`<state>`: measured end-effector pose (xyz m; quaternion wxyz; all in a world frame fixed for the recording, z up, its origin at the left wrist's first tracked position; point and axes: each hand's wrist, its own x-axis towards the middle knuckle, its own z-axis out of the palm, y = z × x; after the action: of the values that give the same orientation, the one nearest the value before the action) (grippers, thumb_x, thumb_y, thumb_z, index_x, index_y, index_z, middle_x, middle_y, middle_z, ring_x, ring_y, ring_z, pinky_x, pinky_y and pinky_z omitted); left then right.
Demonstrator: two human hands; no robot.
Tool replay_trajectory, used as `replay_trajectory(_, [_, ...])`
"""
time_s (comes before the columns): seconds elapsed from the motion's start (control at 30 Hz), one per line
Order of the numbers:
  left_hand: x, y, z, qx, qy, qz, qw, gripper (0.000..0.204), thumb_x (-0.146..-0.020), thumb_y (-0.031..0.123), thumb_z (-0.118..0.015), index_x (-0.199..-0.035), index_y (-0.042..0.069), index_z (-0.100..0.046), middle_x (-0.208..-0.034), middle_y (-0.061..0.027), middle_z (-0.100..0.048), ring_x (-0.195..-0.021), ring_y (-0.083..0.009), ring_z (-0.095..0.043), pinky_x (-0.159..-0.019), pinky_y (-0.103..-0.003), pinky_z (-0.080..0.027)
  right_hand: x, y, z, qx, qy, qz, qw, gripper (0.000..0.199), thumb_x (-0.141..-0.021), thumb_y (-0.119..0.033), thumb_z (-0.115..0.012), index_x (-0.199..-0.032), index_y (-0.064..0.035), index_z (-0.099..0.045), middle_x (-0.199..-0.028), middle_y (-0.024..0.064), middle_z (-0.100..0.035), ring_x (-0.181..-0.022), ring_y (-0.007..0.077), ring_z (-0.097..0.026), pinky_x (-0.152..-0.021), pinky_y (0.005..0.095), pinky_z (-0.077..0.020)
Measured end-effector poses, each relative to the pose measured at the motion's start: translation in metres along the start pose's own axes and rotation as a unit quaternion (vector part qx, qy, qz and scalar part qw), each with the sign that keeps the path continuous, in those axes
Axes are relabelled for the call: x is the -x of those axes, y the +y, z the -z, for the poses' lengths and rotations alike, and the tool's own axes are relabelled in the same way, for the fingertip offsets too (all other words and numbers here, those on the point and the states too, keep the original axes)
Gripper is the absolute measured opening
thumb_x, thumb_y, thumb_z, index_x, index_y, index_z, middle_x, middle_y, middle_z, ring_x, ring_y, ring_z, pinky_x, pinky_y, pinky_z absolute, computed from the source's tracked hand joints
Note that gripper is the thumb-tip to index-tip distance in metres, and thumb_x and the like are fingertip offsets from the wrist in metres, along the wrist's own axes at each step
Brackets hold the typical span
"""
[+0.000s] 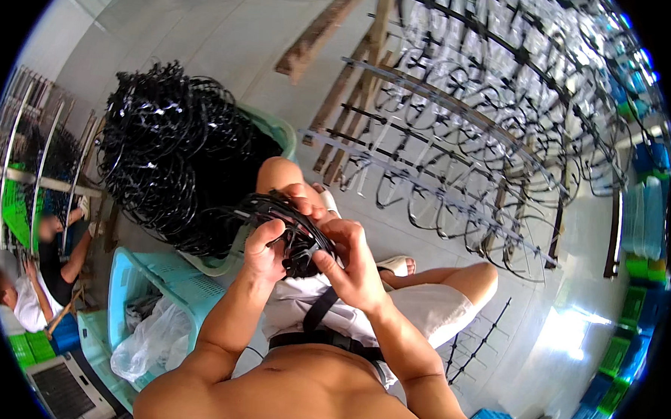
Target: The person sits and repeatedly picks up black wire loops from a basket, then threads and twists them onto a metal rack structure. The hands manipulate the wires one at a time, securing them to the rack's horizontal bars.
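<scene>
In front of my lap I hold a bundle of thin black looped strands [304, 251] between both hands. My left hand [266, 253] is closed on the bundle's left side, thumb raised along it. On the right side, my right hand [354, 266] grips the same bundle, with its thumb pressed over the near end. The fingers under the strands are partly hidden. Just beyond my left hand rises a big tangled heap of similar black loops [169, 157], piled in a pale green tub [279, 132]. I cannot make out exactly what the loops are.
Racks of rods [441, 184] hung with many black loops stand ahead and to the right. A turquoise crate [149, 265] with a clear plastic bag [154, 344] is at my left. Another person [36, 294] sits at far left. Blue and green crates [634, 309] line the right side.
</scene>
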<state>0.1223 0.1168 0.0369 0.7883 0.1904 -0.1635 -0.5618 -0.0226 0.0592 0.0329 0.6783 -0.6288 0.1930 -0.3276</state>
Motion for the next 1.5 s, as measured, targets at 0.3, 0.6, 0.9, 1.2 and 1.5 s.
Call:
replay_trajectory(0.3, [-0.006,-0.067,-0.053,-0.1,0.017,0.029,0.994,0.038,-0.074,0.012,-0.068,-0.106,0.009,-0.047,-0.1,-0.006,-0.047,-0.107,-0.0251,-0.046,-0.099,-0.042,-0.035,0.027,-0.023,0.085,0.21,0.052,0.102,0.971,0.024,-0.079,0.002,-0.064,-0.102,-0.0011,-0.058,-0.093,0.0146,-0.061,-0.083,0.0303,-0.063,-0.071,0.0346,-0.051])
replay_trajectory(0.6, [-0.01,-0.132,-0.079,-0.197,0.046,0.08,0.976,0.024,-0.083,0.013,-0.056,-0.105,0.008,-0.048,-0.094,-0.0094,-0.05,-0.093,-0.0248,-0.052,-0.091,-0.039,-0.043,0.076,-0.019,0.138,0.262,0.228,0.126,0.929,0.025,-0.073,-0.002,-0.062,-0.095,-0.0029,-0.051,-0.084,0.0146,-0.06,-0.076,0.0295,-0.063,-0.065,0.0346,-0.0516])
replay_trajectory(0.9, [-0.018,-0.177,-0.107,-0.482,-0.277,0.06,0.829,0.039,-0.075,0.003,-0.07,-0.105,0.005,-0.045,-0.082,-0.0058,-0.049,-0.076,-0.0159,-0.051,-0.076,-0.031,-0.047,0.194,-0.098,0.263,-0.463,0.257,0.008,0.848,0.038,-0.086,-0.023,-0.052,-0.104,0.0099,-0.053,-0.061,0.0065,-0.047,-0.042,0.0103,-0.036,-0.037,0.0231,-0.0287])
replay_trajectory(1.2, [-0.044,-0.235,-0.111,-0.664,-0.136,0.059,0.733,0.052,-0.085,0.004,-0.06,-0.132,0.001,-0.039,-0.106,-0.0096,-0.061,-0.081,-0.0093,-0.052,-0.076,-0.025,-0.045,0.191,-0.093,0.414,-0.011,0.53,0.061,0.845,0.025,-0.096,-0.017,-0.049,-0.107,0.0036,-0.057,-0.069,-0.0001,-0.047,-0.051,0.0051,-0.037,-0.043,0.0195,-0.0277])
replay_trajectory(1.5, [-0.052,-0.25,-0.101,-0.611,-0.109,0.07,0.781,0.024,-0.085,0.004,-0.059,-0.108,0.001,-0.052,-0.106,-0.0111,-0.061,-0.084,-0.0115,-0.055,-0.078,-0.027,-0.046,0.149,-0.025,0.441,-0.18,0.486,-0.017,0.855,0.023,-0.097,-0.023,-0.051,-0.102,-0.0032,-0.06,-0.073,-0.0012,-0.055,-0.052,0.0029,-0.038,-0.042,0.0176,-0.0281])
